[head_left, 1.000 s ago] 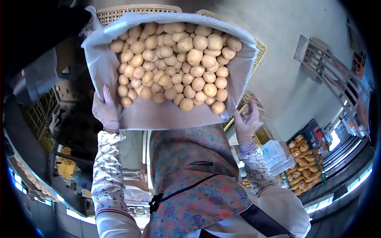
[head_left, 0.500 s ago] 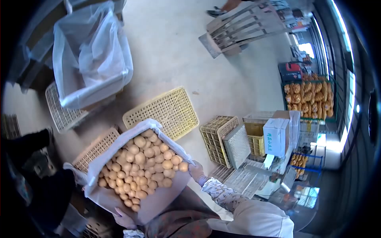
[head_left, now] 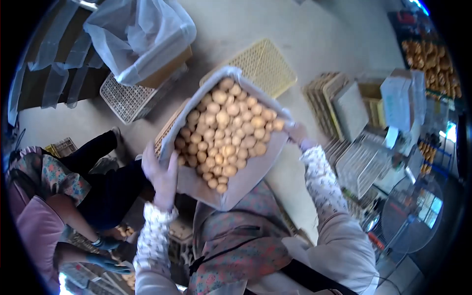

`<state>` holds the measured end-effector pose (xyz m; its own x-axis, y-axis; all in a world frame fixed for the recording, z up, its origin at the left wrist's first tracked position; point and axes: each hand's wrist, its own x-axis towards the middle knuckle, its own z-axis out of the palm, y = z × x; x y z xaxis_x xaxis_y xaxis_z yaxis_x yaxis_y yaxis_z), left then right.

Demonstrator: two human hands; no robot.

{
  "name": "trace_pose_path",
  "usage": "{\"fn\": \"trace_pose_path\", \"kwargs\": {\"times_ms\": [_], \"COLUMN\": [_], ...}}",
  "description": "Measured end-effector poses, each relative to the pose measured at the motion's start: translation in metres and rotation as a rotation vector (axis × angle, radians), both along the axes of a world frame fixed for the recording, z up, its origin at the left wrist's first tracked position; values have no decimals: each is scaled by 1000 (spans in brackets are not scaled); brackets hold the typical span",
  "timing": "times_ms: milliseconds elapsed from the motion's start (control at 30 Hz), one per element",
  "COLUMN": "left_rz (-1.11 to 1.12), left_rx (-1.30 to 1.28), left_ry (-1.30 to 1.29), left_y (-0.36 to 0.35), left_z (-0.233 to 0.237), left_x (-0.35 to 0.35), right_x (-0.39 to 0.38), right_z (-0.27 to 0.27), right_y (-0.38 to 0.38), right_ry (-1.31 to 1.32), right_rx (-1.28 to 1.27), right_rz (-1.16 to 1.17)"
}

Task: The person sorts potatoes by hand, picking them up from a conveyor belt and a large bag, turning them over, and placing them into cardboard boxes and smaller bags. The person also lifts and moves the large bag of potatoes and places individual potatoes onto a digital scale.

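A lined box [head_left: 255,177] of small round potatoes [head_left: 228,130] is tilted in front of my apron, its contents heaped toward the far side. My right hand [head_left: 297,133] grips the box at its right corner. At the near left side is my left hand [head_left: 162,172], thumb and fingers spread, close against the box's wall. Under the box's left edge a slatted crate [head_left: 169,125] shows in part. Behind the far edge lies a yellow plastic crate [head_left: 268,66], partly covered by the box.
Another box with a plastic liner [head_left: 162,44] stands on a white crate [head_left: 125,101] at upper left. A co-worker with gloved hands [head_left: 105,263] is at lower left. Stacked crates [head_left: 324,103], a white carton [head_left: 397,101] and a round fan [head_left: 412,214] stand at right.
My left hand has moved up from the box's lower corner to its left side and opened. The view has shifted, and more of the co-worker shows at left.
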<state>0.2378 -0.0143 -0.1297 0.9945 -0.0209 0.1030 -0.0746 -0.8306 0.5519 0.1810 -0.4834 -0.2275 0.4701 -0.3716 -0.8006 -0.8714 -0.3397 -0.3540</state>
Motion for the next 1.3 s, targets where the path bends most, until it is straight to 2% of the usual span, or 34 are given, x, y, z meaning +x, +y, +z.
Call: {"fn": "trace_pose_path", "kwargs": {"times_ms": [33,100,133,200,233,267,367,467,533,600,800,833,867,900,933,967,1000,1067,1133,1167,1200,1300], "left_rz": [-118,-323,-414,-445,-482,-520,-520,-667,-710,-717,-801,-894,-830,-877,-832,-887,-972,-887,-879,-740,-607,-553], "left_rx": [57,166,226,339,460,580,850,1036,1051,1017,883,780,696,671,548,516,384,288,710,744,762,501], "left_ry": [-26,-58,-58,147,160,174,523,583,663,557,552,352,303,273,135,110,2,228,45,213,364,350], "left_y": [-19,-62,-82,-132,-152,-170,-223,-247,-255,-246,-230,-208,-190,-163,-120,-78,-18,13,4,-17,-37,-34], "left_z": [1,-9,-18,-26,-37,-48,-52,-54,-48,-67,-65,-62,-62,-37,-26,-9,-17,-7,-21,-18,-15,-41], "left_x": [32,85,108,150,167,181,224,239,244,244,233,220,208,191,167,150,137,129,146,155,169,196], "right_x": [3,10,11,12,8,4,9,6,4,5,-4,-23,-45,-70,-94,-119,-126,-114,-84,-50,-19,14], "right_z": [-13,6,8,5,5,7,12,-1,-8,-9,-2,0,7,16,36,57,83,69,25,29,42,45], "right_y": [-11,-10,-8,-4,-3,1,-1,-11,-18,-19,-7,2,13,34,59,85,112,129,121,114,107,110], "right_ry": [71,101,84,50,9,10,23,26,-13,-35,-82,-190,-301,-521,-581,-640,-627,-923,-906,-707,-508,-358], "right_rx": [43,202,158,78,47,68,137,149,136,127,58,-80,-83,-199,-232,-269,-167,-288,-539,-367,-214,-166], "right_rz": [18,-182,-169,-133,-102,-130,-177,-48,80,144,84,154,144,320,386,450,296,342,408,336,254,173]}}
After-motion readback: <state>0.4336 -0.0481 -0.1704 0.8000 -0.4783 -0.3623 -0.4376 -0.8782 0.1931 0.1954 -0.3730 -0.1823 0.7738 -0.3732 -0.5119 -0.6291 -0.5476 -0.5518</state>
